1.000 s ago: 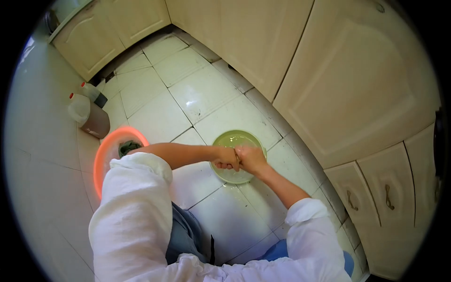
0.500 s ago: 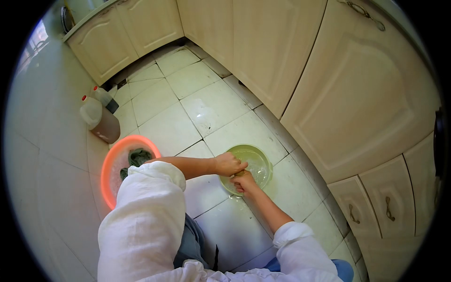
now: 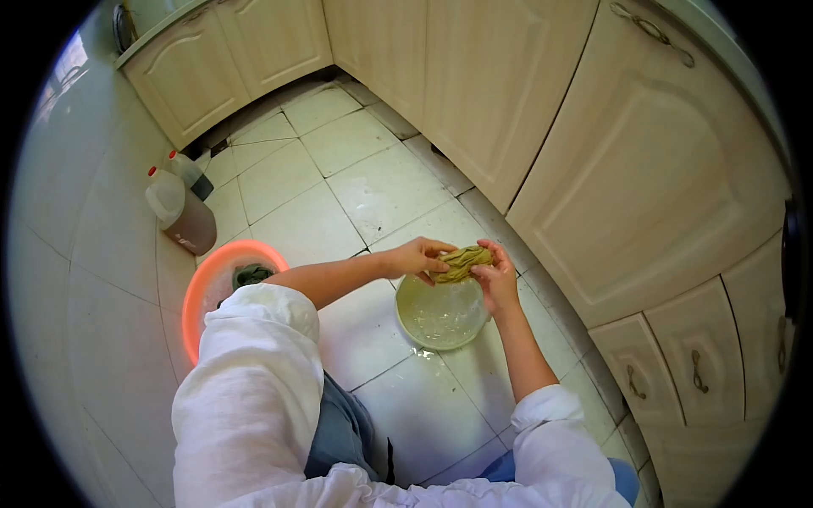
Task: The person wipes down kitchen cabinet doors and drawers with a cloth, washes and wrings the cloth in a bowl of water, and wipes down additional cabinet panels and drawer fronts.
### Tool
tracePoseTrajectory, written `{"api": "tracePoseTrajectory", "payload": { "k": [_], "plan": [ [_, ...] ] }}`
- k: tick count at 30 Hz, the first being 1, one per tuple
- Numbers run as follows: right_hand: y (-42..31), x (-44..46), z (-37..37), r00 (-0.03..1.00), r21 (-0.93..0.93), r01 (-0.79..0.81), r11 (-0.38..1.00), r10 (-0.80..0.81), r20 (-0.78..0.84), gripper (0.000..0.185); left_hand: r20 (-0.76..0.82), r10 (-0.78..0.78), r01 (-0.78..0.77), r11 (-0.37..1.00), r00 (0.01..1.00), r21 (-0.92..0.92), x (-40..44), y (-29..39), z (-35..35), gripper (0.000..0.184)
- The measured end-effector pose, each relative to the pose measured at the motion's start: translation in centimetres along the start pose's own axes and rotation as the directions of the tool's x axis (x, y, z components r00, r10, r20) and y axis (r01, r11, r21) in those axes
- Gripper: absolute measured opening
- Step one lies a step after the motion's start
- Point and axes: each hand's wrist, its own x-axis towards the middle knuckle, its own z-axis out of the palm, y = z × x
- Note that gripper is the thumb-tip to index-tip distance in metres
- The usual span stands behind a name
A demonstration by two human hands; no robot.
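A crumpled yellow-green cloth (image 3: 460, 264) is stretched between my two hands, above the far rim of a pale green basin (image 3: 406, 317). My left hand (image 3: 421, 258) grips its left end, fingers on top. The right end is pinched by my right hand (image 3: 497, 275), thumb toward me and fingers behind. Water with some suds lies in the green basin, which stands on the tiled floor. To the left, an orange-pink basin (image 3: 193, 309) holds sudsy water and a dark green cloth (image 3: 251, 274), partly hidden by my left sleeve.
Two plastic jugs with red caps, a large one (image 3: 188, 222) with brown liquid and a smaller one (image 3: 191, 175) behind it, stand against the left wall. Beige cabinets (image 3: 652, 169) line the right side and the back. The white floor tiles (image 3: 302, 224) have wet patches.
My hands have risen from inside the green basin and moved apart. The cloth, earlier hidden in my closed fists, now shows bunched between them.
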Motion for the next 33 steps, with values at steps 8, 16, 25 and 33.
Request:
{"api": "tracePoseTrajectory", "payload": {
  "k": [8,16,25,33],
  "plan": [
    [-4.9,0.0,0.3,0.993,-0.075,-0.019,0.997,0.027,0.113,0.042,-0.235,0.542,-0.341,0.752,0.807,0.563,2.4,1.9,-0.3,0.019],
    [-5.1,1.1,-2.6,0.991,-0.489,0.131,0.862,-0.123,0.049,0.042,-0.502,0.465,-0.466,0.875,0.729,0.133,2.2,7.3,1.5,0.020],
    [-7.1,-1.1,2.4,0.881,-0.489,0.442,0.752,-0.467,0.078,0.024,-0.310,0.292,-0.362,0.911,0.905,-0.199,1.9,11.0,5.2,0.034],
    [-9.3,-1.2,0.7,0.978,0.433,-0.018,0.901,-0.075,0.197,0.031,0.063,0.092,-0.082,0.986,0.994,-0.143,0.2,8.7,4.7,0.064]
  ]
}}
